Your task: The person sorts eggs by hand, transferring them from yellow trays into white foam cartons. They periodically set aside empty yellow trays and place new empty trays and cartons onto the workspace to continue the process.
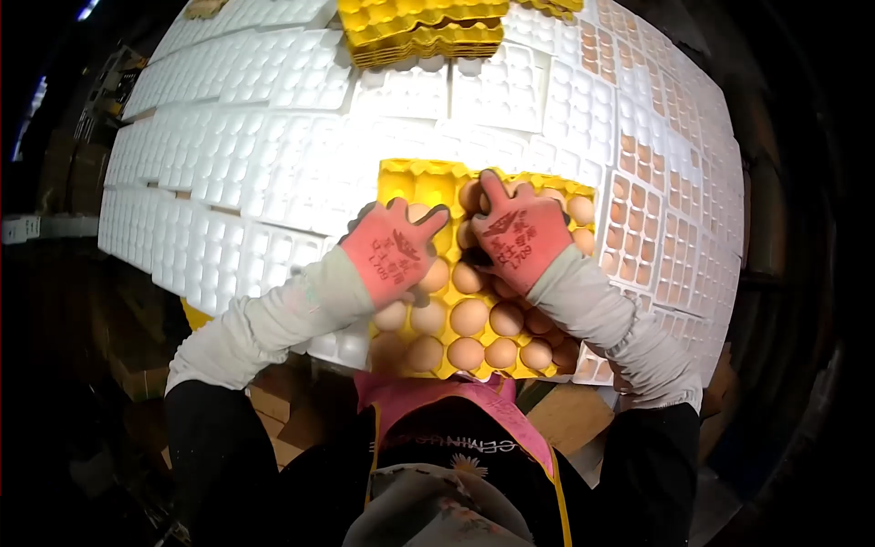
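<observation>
A yellow egg tray (419, 168) lies in front of me, with brown eggs (468, 316) in many of its cups and bare cups at its top left. My left hand (394, 248), in a red glove, is over the tray's left side, fingers bent down around an egg (417, 212). My right hand (516, 228), gloved the same, is over the upper middle of the tray among several eggs. Its index finger points forward beside an egg; the undersides of both hands are hidden, so what they grip is unclear.
White trays with bare cups (219, 164) cover the left and back. White trays holding brown eggs (631, 228) stand at the right. A stack of yellow trays (424, 41) sits at the far middle. Cardboard boxes (570, 415) are below the near edge.
</observation>
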A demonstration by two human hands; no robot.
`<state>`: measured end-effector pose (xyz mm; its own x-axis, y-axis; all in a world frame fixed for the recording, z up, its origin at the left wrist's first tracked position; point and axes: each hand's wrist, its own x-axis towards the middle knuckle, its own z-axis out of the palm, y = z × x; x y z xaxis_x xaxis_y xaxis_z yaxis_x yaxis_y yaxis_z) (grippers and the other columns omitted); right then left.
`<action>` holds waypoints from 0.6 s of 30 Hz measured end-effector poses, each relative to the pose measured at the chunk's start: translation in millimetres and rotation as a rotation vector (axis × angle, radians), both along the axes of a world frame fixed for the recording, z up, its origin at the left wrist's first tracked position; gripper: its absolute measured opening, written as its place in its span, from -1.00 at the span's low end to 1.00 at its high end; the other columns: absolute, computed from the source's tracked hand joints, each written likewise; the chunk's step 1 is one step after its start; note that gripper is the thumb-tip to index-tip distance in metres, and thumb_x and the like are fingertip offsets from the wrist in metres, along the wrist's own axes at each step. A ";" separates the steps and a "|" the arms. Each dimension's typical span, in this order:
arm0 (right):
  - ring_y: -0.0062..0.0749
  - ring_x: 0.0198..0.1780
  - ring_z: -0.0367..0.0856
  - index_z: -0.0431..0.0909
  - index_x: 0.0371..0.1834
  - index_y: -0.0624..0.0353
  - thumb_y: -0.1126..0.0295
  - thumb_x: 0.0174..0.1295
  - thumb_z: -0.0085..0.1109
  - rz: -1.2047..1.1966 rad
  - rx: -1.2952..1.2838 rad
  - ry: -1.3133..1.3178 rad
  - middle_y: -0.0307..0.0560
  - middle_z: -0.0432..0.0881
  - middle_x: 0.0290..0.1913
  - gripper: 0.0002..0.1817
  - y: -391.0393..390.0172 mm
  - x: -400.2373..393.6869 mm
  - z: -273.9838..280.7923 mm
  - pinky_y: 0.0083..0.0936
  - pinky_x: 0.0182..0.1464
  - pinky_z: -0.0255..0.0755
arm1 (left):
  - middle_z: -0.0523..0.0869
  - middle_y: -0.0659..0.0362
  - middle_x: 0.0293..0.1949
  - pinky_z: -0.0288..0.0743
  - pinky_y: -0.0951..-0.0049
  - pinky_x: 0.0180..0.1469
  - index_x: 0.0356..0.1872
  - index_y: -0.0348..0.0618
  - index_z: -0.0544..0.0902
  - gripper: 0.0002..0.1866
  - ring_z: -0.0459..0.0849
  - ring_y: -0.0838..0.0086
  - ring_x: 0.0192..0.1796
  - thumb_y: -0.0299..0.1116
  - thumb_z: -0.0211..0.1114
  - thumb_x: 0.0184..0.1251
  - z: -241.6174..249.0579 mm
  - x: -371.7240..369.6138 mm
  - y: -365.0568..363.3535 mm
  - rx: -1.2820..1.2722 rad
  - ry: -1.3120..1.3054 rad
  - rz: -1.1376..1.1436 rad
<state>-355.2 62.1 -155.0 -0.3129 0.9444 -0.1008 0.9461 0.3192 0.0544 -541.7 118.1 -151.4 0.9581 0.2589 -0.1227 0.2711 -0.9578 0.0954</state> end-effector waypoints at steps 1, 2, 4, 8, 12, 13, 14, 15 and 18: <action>-0.23 -0.25 0.53 0.58 -0.39 0.09 0.22 -0.16 0.27 0.017 -0.023 -0.011 -0.05 0.40 -0.09 -0.73 2.5 2.4 2.9 -0.30 -0.35 0.43 | 0.44 0.10 0.03 0.45 0.29 -0.33 -0.35 -0.05 0.62 -0.64 0.49 0.26 -0.29 -0.11 0.40 -0.20 1.5 3.5 3.1 -0.023 0.025 -0.028; -0.26 -0.26 0.53 0.56 -0.42 0.06 0.18 -0.19 0.28 0.036 -0.053 -0.016 -0.07 0.40 -0.10 -0.72 1.0 12.4 4.3 -0.30 -0.38 0.42 | 0.44 0.08 0.04 0.44 0.30 -0.36 -0.40 -0.13 0.64 -0.63 0.50 0.26 -0.30 -0.06 0.39 -0.16 2.6 5.8 4.0 -0.052 0.056 -0.053; -0.26 -0.26 0.58 0.64 -0.27 0.17 0.02 -0.01 0.22 -0.161 -0.153 0.685 0.00 0.51 -0.08 -0.57 -5.5 47.0 13.0 -0.35 -0.27 0.45 | 0.44 0.08 0.08 0.51 0.26 -0.25 -0.32 -0.09 0.66 -0.60 0.54 0.20 -0.19 -0.11 0.46 -0.22 10.5 6.7 6.2 -0.241 -0.041 0.045; -0.25 -0.30 0.60 0.47 0.04 0.30 -0.12 0.12 0.04 -0.479 -0.108 2.120 0.12 0.55 0.01 -0.34 -27.1 138.5 -36.1 -0.37 -0.40 0.55 | 0.44 -0.09 0.12 0.41 0.22 0.10 -0.13 -0.09 0.67 -0.37 0.47 0.03 0.13 -0.29 0.62 -0.45 16.7 33.3 41.1 -0.713 -0.550 0.136; -0.26 -0.32 0.59 0.47 0.04 0.18 -0.17 0.16 -0.05 -0.169 -0.305 3.041 0.06 0.46 0.13 -0.36 2.3 213.7 -76.4 -0.36 -0.47 0.53 | 0.34 -0.12 0.24 0.37 0.20 0.16 -0.09 -0.11 0.64 -0.41 0.41 0.01 0.21 -0.28 0.58 -0.33 -5.8 137.1 102.7 -0.547 -0.535 -0.184; -0.34 -0.34 0.57 0.48 0.04 0.16 -0.10 0.18 0.00 -0.337 -0.231 2.848 0.03 0.51 0.07 -0.42 14.5 242.4 -109.9 -0.40 -0.51 0.48 | 0.33 -0.07 0.25 0.37 0.26 0.18 -0.11 -0.07 0.65 -0.46 0.41 0.07 0.21 -0.26 0.55 -0.28 -22.5 168.1 116.3 -0.562 -0.499 -0.213; -0.41 -0.33 0.58 0.52 -0.01 0.18 -0.04 0.17 0.08 -0.853 0.139 2.342 -0.02 0.56 0.02 -0.47 23.4 253.8 -136.0 -0.46 -0.46 0.48 | 0.32 -0.01 0.26 0.38 0.31 0.18 -0.12 -0.01 0.66 -0.48 0.41 0.14 0.22 -0.22 0.54 -0.26 -40.6 201.8 129.1 -0.493 -0.451 -0.237; -0.39 -0.27 0.60 0.54 -0.02 0.18 -0.02 0.15 0.12 -0.899 0.258 1.932 -0.02 0.58 -0.04 -0.49 34.1 269.2 -167.7 -0.45 -0.37 0.50 | 0.31 0.01 0.27 0.37 0.31 0.19 -0.12 0.03 0.67 -0.48 0.41 0.15 0.22 -0.18 0.54 -0.26 -63.7 231.9 146.5 -0.494 -0.390 -0.266; -0.18 0.02 0.56 0.53 0.09 -0.06 -0.16 0.00 0.18 -1.053 0.200 0.628 0.08 0.45 0.15 -0.38 59.9 279.2 -188.6 -0.28 0.01 0.46 | 0.21 0.08 0.33 0.40 0.35 0.19 -0.05 0.07 0.66 -0.43 0.49 0.16 0.15 -0.15 0.51 -0.26 -130.3 300.1 189.3 -0.419 -0.107 -0.234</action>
